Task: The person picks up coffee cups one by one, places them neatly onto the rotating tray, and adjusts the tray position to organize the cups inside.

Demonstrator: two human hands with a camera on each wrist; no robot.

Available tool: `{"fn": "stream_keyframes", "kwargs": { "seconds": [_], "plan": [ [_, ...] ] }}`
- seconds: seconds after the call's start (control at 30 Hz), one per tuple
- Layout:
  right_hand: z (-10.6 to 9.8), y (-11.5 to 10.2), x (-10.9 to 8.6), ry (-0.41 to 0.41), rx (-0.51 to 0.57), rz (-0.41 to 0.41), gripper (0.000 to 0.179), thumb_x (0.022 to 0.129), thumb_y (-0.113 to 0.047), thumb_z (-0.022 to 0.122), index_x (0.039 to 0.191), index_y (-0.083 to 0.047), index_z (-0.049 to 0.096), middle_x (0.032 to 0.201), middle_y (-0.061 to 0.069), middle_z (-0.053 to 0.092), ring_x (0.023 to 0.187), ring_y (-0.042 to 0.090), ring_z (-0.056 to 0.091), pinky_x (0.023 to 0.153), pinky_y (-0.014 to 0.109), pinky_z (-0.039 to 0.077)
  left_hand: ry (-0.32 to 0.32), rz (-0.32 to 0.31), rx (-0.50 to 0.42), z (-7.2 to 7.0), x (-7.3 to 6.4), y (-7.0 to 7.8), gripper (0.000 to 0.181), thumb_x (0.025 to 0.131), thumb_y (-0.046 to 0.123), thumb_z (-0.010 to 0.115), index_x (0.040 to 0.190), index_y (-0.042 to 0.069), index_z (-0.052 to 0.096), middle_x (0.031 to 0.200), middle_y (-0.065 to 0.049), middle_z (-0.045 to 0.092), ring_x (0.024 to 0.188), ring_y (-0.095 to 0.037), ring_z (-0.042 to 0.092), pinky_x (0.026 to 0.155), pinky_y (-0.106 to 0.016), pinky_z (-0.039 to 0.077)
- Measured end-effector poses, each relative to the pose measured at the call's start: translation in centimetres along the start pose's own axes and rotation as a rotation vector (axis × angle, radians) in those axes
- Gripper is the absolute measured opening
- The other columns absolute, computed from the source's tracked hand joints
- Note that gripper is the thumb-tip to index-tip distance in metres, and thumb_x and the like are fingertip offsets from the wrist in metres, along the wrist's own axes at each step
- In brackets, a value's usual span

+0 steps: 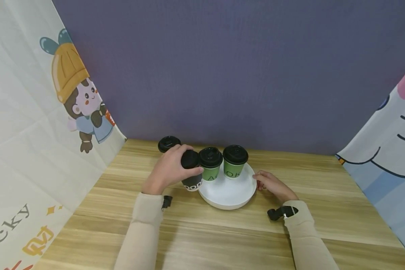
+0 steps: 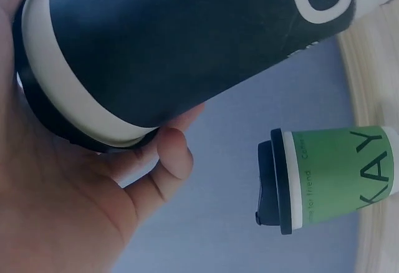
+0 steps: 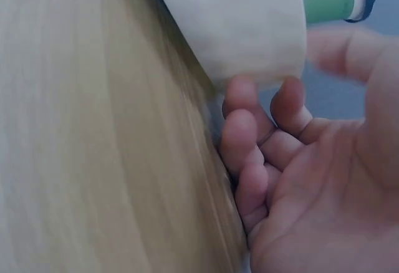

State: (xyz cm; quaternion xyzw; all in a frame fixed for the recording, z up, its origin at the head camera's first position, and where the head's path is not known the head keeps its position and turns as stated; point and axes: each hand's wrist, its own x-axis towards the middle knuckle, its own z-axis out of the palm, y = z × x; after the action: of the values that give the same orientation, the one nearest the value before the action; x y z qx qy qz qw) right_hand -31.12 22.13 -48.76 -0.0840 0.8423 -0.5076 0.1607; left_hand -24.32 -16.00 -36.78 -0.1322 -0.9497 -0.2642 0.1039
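Observation:
In the head view my left hand (image 1: 170, 169) grips a dark paper coffee cup (image 1: 193, 183) round its black lid from above. The cup is slightly tilted at the left edge of a round white tray (image 1: 227, 195). Two green coffee cups with black lids stand upright on the tray: the nearer green cup (image 1: 210, 173) beside the dark one, the farther green cup (image 1: 233, 169) to its right. At the tray's right edge my right hand (image 1: 273, 184) pinches the rim; in the right wrist view its fingertips (image 3: 240, 129) lie low against the tray's side wall (image 3: 243, 30).
Behind my left hand, another black lid (image 1: 169, 142) shows, with whatever is under it hidden. A wooden table (image 1: 219, 240) lies below everything. A dark blue-grey panel (image 1: 219, 75) rises at its back edge, with printed cloths on both sides.

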Motion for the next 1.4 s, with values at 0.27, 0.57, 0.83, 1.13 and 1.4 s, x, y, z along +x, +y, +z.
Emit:
{"fn": "stream_keyframes", "kwargs": {
  "seconds": [0.27, 0.57, 0.83, 1.13, 1.4],
  "plan": [
    [0.1, 0.3, 0.3, 0.023, -0.012, 0.005, 0.037, 0.111, -0.034, 0.042, 0.089, -0.007, 0.055, 0.078, -0.001, 0.053, 0.074, 0.015, 0.051, 0.070, 0.026, 0.043, 0.002, 0.034, 0.006, 0.7, 0.2, 0.9, 0.074, 0.075, 0.072, 0.076, 0.131, 0.026, 0.060, 0.129, 0.001, 0.061, 0.115, -0.022, 0.060, 0.096, -0.045, 0.052],
    [-0.3, 0.7, 0.2, 0.015, -0.009, -0.009, 0.031, 0.110, -0.029, 0.045, 0.093, -0.005, 0.056, 0.079, -0.001, 0.054, 0.075, 0.015, 0.051, 0.070, 0.027, 0.043, -0.012, 0.040, 0.021, 1.7, 0.6, 2.0, 0.084, 0.073, 0.076, 0.075, 0.137, 0.024, 0.057, 0.138, -0.003, 0.058, 0.127, -0.027, 0.057, 0.104, -0.051, 0.050],
    [-0.8, 0.8, 0.3, 0.004, -0.005, -0.027, 0.026, 0.108, -0.023, 0.046, 0.093, -0.003, 0.056, 0.081, 0.001, 0.054, 0.077, 0.016, 0.051, 0.072, 0.027, 0.044, 0.002, 0.052, 0.020, 2.5, 0.8, 2.6, 0.084, 0.073, 0.073, 0.077, 0.136, 0.022, 0.055, 0.137, -0.004, 0.059, 0.123, -0.026, 0.059, 0.100, -0.050, 0.051],
    [-1.0, 0.9, 0.1, -0.001, 0.008, -0.032, 0.021, 0.104, -0.018, 0.050, 0.089, -0.004, 0.054, 0.082, 0.002, 0.055, 0.078, 0.016, 0.051, 0.072, 0.026, 0.045, 0.006, 0.054, 0.026, 3.3, 1.0, 3.3, 0.081, 0.073, 0.069, 0.079, 0.131, 0.020, 0.054, 0.131, -0.005, 0.061, 0.114, -0.024, 0.061, 0.094, -0.047, 0.053],
    [-1.2, 1.2, 0.2, -0.014, 0.022, -0.032, 0.017, 0.100, -0.016, 0.055, 0.093, -0.001, 0.057, 0.081, 0.000, 0.057, 0.078, 0.016, 0.052, 0.071, 0.027, 0.044, -0.004, 0.068, 0.052, 3.9, 1.1, 3.6, 0.083, 0.071, 0.070, 0.080, 0.131, 0.021, 0.053, 0.129, -0.005, 0.061, 0.113, -0.026, 0.063, 0.093, -0.047, 0.054]
  ]
}}
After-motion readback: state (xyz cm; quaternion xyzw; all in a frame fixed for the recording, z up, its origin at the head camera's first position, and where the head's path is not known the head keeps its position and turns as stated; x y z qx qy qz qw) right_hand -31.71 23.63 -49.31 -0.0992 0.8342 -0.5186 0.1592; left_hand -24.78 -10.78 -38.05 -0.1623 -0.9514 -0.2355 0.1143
